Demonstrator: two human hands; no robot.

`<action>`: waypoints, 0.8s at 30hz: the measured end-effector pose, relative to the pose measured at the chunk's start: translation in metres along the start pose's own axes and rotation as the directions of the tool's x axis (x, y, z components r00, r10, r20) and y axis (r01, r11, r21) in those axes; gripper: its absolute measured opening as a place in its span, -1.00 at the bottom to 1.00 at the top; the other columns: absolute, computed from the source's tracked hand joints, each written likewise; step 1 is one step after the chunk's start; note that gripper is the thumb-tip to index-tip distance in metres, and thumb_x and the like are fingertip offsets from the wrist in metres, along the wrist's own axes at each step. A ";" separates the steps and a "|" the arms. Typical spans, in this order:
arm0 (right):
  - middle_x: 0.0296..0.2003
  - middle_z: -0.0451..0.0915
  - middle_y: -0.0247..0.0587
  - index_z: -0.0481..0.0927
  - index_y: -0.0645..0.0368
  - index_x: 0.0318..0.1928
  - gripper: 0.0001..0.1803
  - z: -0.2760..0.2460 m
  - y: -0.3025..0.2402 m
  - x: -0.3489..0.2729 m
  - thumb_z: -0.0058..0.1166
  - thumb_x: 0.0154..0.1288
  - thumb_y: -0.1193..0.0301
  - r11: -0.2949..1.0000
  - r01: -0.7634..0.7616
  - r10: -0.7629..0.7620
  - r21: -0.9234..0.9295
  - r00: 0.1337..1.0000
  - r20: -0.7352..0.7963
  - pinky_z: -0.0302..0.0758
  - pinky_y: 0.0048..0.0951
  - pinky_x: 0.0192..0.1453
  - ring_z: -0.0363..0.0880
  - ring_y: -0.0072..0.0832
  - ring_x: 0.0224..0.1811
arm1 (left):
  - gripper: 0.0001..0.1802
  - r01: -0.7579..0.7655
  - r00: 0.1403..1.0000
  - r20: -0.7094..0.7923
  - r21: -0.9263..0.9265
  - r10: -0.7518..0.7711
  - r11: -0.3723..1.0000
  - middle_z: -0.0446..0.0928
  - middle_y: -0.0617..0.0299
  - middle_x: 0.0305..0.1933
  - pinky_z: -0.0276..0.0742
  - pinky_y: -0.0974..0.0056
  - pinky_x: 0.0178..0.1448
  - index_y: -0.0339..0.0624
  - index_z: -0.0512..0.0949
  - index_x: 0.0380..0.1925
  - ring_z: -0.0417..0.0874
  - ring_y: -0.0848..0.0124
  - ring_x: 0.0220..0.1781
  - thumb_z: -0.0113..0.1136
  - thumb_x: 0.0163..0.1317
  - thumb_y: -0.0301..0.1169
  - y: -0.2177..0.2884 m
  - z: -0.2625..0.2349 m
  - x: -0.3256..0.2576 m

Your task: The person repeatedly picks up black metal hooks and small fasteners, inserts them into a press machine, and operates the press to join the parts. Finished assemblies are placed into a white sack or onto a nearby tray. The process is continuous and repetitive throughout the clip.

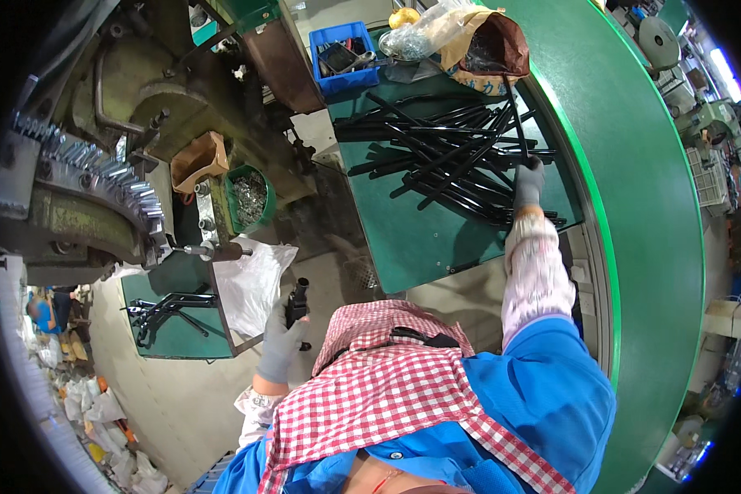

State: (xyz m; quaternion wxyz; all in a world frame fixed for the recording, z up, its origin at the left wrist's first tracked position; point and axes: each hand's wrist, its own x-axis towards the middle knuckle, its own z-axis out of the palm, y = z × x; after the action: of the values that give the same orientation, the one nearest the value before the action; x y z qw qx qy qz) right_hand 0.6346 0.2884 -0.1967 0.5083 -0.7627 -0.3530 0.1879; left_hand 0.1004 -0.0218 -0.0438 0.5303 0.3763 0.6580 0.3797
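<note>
My left hand, in a grey glove, is closed around a short black tube held upright in front of my checked apron. My right hand, also grey-gloved, reaches out over a green table and grips one long black rod that sticks up from a loose pile of black rods. The rods lie crossed over each other across the table's far half.
A big green machine with a toothed wheel stands at left, with a green bucket of metal bits and a brown box beside it. A blue crate and bags sit beyond the pile. More black parts lie on a low green tray.
</note>
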 end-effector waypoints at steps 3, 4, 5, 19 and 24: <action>-0.23 0.57 -0.37 0.54 0.20 0.10 -0.61 -0.045 -0.040 -0.077 0.21 0.25 0.47 0.896 -0.019 -0.124 0.443 0.949 0.291 0.46 -0.54 -0.09 0.49 -0.58 -0.26 | -0.45 -0.063 0.997 -0.038 -0.009 0.062 0.998 0.47 0.30 -0.19 0.43 0.40 -0.17 -0.35 0.42 0.18 0.43 0.55 -0.24 0.25 0.16 -0.48 -0.015 -0.007 0.001; -0.25 0.53 -0.42 0.54 0.20 0.11 -0.61 -0.059 -0.085 -0.120 0.26 0.28 0.45 0.821 -0.117 -0.137 0.558 0.909 0.393 0.43 -0.60 -0.13 0.44 -0.65 -0.29 | -0.46 -0.012 0.999 -0.036 0.057 0.014 0.998 0.47 0.25 -0.20 0.45 0.37 -0.15 -0.35 0.45 0.17 0.45 0.53 -0.23 0.26 0.14 -0.51 -0.006 -0.009 0.002; -0.25 0.52 -0.43 0.52 0.22 0.12 -0.58 -0.073 -0.115 -0.153 0.29 0.29 0.40 0.819 -0.099 -0.183 0.565 0.888 0.421 0.41 -0.62 -0.15 0.42 -0.68 -0.28 | -0.46 -0.125 0.991 -0.023 0.182 0.131 0.975 0.47 0.26 -0.22 0.45 0.37 -0.18 -0.34 0.43 0.17 0.47 0.52 -0.26 0.26 0.16 -0.49 0.002 -0.010 0.006; -0.49 0.58 -0.13 0.64 0.14 -0.29 -0.50 -0.079 -0.260 -0.275 0.07 0.36 -0.08 0.618 0.737 -0.564 0.272 0.176 0.807 0.45 -0.29 -0.38 0.57 -0.13 -0.46 | -0.40 -0.555 0.772 0.176 0.654 0.610 0.514 0.60 -0.02 -0.21 0.55 0.13 -0.13 -0.22 0.54 0.07 0.65 0.03 -0.19 0.38 -0.10 -0.53 0.093 -0.075 -0.019; -0.56 0.52 -0.14 0.61 0.11 -0.36 -0.51 -0.048 -0.286 -0.301 0.07 0.35 -0.09 0.521 0.814 -0.518 0.255 0.064 0.853 0.42 -0.24 -0.42 0.55 -0.12 -0.48 | -0.47 -0.529 0.792 0.132 0.636 0.597 0.562 0.62 -0.01 -0.15 0.54 0.10 -0.09 -0.25 0.53 0.02 0.64 -0.02 -0.15 0.40 -0.04 -0.47 0.090 -0.116 -0.039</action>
State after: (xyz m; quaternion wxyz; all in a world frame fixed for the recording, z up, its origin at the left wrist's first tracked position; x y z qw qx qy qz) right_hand 0.3616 0.1048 0.0612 0.1609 -0.3614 -0.8900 0.2267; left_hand 0.0003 -0.0296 0.0705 0.1856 0.7048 0.6167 0.2974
